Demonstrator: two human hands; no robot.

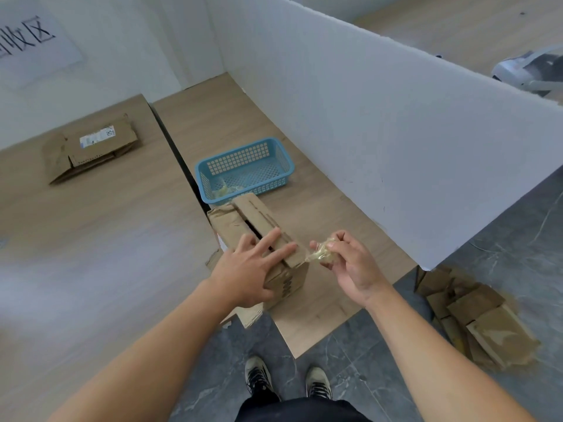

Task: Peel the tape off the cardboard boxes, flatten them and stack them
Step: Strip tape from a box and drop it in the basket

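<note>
Cardboard point(91, 147) already flattened lies stacked toward the table's point(106, 239) far left edge. By the near edge my left hand point(246, 269) presses the box point(259, 220), fingers point(283, 249) spread flat, I'd say to hold it steady against the pull. My right hand point(347, 263) pinches the tape wad point(323, 254) in its fingers, one end clinging to the box's right edge.

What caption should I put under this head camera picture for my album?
A person steadies a cardboard box and pulls crumpled tape from its corner, blue basket behind.
</note>
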